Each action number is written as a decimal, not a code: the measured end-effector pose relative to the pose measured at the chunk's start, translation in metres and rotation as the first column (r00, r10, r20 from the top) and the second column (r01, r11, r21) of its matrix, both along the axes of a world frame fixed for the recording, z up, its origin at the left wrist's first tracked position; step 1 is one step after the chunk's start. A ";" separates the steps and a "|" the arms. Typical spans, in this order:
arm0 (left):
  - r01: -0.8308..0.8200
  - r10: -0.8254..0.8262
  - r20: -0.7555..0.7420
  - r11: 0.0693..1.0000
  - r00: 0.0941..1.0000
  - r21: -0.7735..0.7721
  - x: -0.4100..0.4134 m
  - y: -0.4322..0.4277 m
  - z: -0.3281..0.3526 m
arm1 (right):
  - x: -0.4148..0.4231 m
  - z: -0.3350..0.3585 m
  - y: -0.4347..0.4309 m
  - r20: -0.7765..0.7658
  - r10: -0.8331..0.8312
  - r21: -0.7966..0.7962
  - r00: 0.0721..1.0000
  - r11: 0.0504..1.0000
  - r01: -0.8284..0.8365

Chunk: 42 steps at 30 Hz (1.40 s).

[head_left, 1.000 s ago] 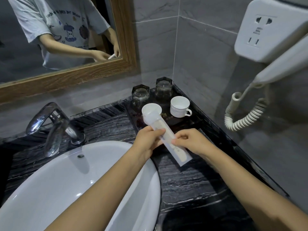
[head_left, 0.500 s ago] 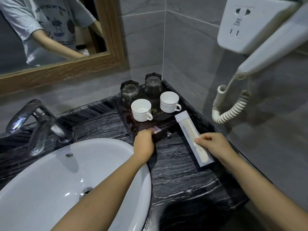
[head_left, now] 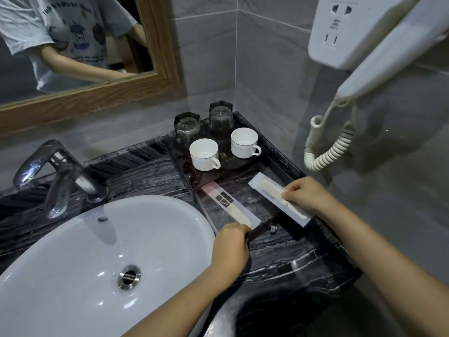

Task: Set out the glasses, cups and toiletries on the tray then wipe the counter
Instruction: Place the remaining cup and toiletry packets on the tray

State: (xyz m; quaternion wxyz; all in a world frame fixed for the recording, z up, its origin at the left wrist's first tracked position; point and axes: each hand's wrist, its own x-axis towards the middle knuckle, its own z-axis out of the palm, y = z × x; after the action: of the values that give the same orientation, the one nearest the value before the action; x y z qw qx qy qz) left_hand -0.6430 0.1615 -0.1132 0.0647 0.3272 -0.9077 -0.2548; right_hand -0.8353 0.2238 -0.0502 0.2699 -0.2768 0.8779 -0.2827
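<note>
While your left hand [head_left: 230,244] closed on the front edge of a pulled-out drawer [head_left: 262,229] under the tray [head_left: 243,166], one sealed packet [head_left: 230,207] lay inside it, just beyond your knuckles. Your right hand [head_left: 306,195] pinched a second packet [head_left: 272,193] by its near half, resting across the drawer's right side. Beyond both hands, two empty cups [head_left: 205,154] and two inverted glasses [head_left: 187,126] stood on the tray. Bare counter [head_left: 279,259] lay nearer you; the basin [head_left: 73,263] bordered your left hand.
</note>
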 end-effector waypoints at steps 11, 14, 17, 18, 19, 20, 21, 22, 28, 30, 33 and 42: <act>0.020 -0.019 -0.046 0.999 0.999 0.035 0.006 0.006 0.001 | 0.013 -0.033 -0.061 -0.002 -0.037 0.094 0.999 0.995 0.037; 0.026 -0.024 -0.040 0.999 0.999 0.039 0.006 0.006 0.001 | 0.013 -0.040 -0.069 -0.023 -0.038 0.102 0.999 0.994 0.040; 0.038 -0.036 -0.044 0.999 0.998 0.037 0.006 0.005 0.001 | 0.014 -0.048 -0.072 -0.083 0.003 0.135 0.997 0.991 0.008; 0.044 -0.043 -0.042 0.998 0.998 0.034 0.006 0.005 0.001 | 0.013 -0.051 -0.073 -0.111 0.021 0.147 0.994 0.989 -0.004; 0.050 -0.049 -0.038 0.998 0.998 0.032 0.006 0.004 0.001 | 0.013 -0.052 -0.074 -0.138 0.040 0.159 0.990 0.987 -0.018; 0.056 -0.055 -0.034 0.998 0.998 0.032 0.007 0.004 0.001 | 0.013 -0.053 -0.075 -0.162 0.061 0.172 0.985 0.985 -0.033; 0.061 -0.060 -0.030 0.998 0.998 0.035 0.007 0.003 0.000 | 0.013 -0.054 -0.076 -0.181 0.082 0.186 0.980 0.981 -0.048; 0.065 -0.064 -0.027 0.997 0.998 0.040 0.007 0.002 0.000 | 0.013 -0.055 -0.076 -0.196 0.102 0.203 0.975 0.977 -0.061; 0.112 -0.112 0.003 0.990 0.994 0.081 0.009 -0.008 0.006 | 0.015 -0.054 -0.076 -0.293 0.231 0.309 0.928 0.941 -0.136; 0.112 -0.111 -0.019 0.989 0.994 0.093 0.012 -0.018 0.014 | 0.016 -0.045 -0.076 -0.306 0.285 0.360 0.908 0.918 -0.167; 0.083 -0.082 -0.020 0.994 0.996 0.064 0.022 -0.043 0.027 | 0.020 -0.023 -0.080 -0.213 0.410 0.481 0.887 0.834 -0.270; 0.004 -0.137 0.502 0.966 0.854 0.257 0.113 -0.113 0.077 | 0.115 0.050 -0.127 0.154 0.816 0.691 0.557 0.314 -0.651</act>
State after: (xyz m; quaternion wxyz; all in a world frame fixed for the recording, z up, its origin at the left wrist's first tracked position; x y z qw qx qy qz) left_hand -0.5302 0.0487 -0.0366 -0.2315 0.3553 -0.8642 -0.2709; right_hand -0.7205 0.0968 -0.0001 0.3483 -0.5564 0.7121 0.2490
